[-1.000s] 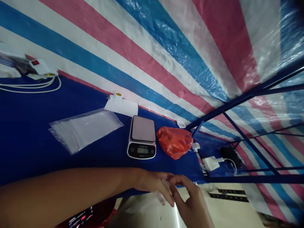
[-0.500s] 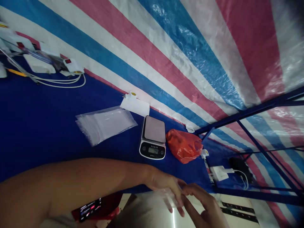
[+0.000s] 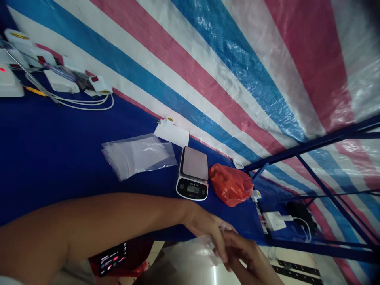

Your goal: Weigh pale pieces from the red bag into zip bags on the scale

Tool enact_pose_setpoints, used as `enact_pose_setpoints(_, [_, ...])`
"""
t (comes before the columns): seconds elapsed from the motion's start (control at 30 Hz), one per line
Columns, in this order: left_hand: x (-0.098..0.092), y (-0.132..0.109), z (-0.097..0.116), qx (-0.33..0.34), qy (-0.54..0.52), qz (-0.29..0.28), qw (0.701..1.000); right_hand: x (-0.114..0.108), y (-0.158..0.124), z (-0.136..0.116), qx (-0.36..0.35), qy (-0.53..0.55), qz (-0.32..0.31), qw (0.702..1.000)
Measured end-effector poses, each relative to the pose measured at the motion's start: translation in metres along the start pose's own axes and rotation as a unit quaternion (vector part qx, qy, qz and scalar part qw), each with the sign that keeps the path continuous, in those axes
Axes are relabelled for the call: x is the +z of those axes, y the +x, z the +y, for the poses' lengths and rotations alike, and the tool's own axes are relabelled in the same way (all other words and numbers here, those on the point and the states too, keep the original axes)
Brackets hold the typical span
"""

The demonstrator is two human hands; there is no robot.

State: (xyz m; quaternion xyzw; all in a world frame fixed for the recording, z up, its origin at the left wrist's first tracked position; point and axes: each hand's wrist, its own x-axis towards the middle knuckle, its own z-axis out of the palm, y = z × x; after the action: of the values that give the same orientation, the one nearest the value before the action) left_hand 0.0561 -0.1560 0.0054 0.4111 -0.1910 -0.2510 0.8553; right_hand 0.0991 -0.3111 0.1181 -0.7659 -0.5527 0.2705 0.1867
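Note:
Low in the view, above my lap, my left hand [image 3: 206, 229] is closed on a clear plastic bag [image 3: 190, 253], which hangs to the left below its fingers. My right hand [image 3: 247, 253] meets it from the right, its fingers curled in at the bag's edge; the overlapping fingers hide part of the grip. Beyond my hands, on the blue table [image 3: 74, 158], stands a kitchen scale [image 3: 194, 166] with nothing on its plate; its display is too blurred to read. Left of the scale lies a stack of clear zip bags [image 3: 136, 156]. To its right sits a knotted-looking red plastic bag [image 3: 231, 184].
A white paper [image 3: 173, 134] lies behind the scale. Cables and white power strips [image 3: 62, 79] crowd the far left. A blue metal frame [image 3: 326, 142] and a white adapter [image 3: 273, 220] stand at the right. A lit phone [image 3: 113, 259] is below my left forearm.
My hands have drawn closer together, with the right fingers further in under the left. More of the clear bag spreads to the left. The whole view has shifted slightly.

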Motion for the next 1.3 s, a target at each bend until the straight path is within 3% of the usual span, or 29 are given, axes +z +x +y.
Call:
enact_pose_setpoints(0.13, [0.0, -0.001, -0.001, -0.017, 0.029, -0.024, 0.999, -0.007, 0.001, -0.01, -0.004, -0.017, -0.008, 1.0])
enact_pose_setpoints(0.3, [0.004, -0.004, -0.001, -0.018, 0.049, 0.015, 0.999, -0.007, 0.001, -0.02, -0.003, -0.061, -0.025, 0.998])
enact_pose_setpoints(0.43, [0.005, -0.005, 0.002, 0.0, 0.001, -0.005, 1.0, -0.006, -0.003, -0.004, -0.009, -0.082, 0.005, 0.997])
enact_pose_setpoints(0.57, [0.002, -0.003, -0.003, 0.008, -0.039, 0.033, 0.999, -0.006, -0.007, 0.012, -0.003, -0.101, 0.029, 0.994])
enact_pose_setpoints(0.7, [0.0, -0.001, -0.009, 0.017, -0.012, 0.014, 1.0, -0.005, -0.006, 0.007, -0.008, -0.097, 0.021, 0.995])
enact_pose_setpoints(0.9, [0.002, -0.003, -0.006, -0.008, 0.005, 0.04, 0.999, 0.0, 0.002, -0.017, -0.038, -0.063, -0.006, 0.997])
enact_pose_setpoints(1.03, [0.002, -0.005, -0.006, 0.007, -0.019, 0.01, 1.0, -0.011, -0.005, -0.002, -0.023, 0.0, -0.025, 0.999])
enact_pose_setpoints(1.1, [0.001, -0.006, -0.007, 0.003, -0.039, 0.015, 0.999, -0.028, -0.004, 0.022, -0.01, 0.067, 0.013, 0.998])
enact_pose_setpoints(1.13, [0.001, -0.007, -0.007, -0.002, -0.045, 0.016, 0.999, -0.039, 0.0, 0.036, 0.0, 0.101, 0.054, 0.993])
enact_pose_setpoints(1.17, [0.001, -0.008, -0.006, -0.007, -0.048, 0.015, 0.999, -0.05, 0.008, 0.05, 0.03, 0.112, 0.139, 0.984])
enact_pose_setpoints(1.23, [0.001, -0.01, -0.005, -0.018, -0.046, 0.004, 0.999, -0.07, 0.034, 0.077, 0.104, 0.137, 0.336, 0.926])
enact_pose_setpoints(1.27, [0.001, -0.01, -0.005, -0.025, -0.043, 0.001, 0.999, -0.077, 0.051, 0.087, 0.122, 0.185, 0.367, 0.903])
enact_pose_setpoints(1.3, [0.001, -0.01, -0.005, -0.032, -0.04, -0.001, 0.999, -0.083, 0.07, 0.094, 0.143, 0.245, 0.357, 0.89])
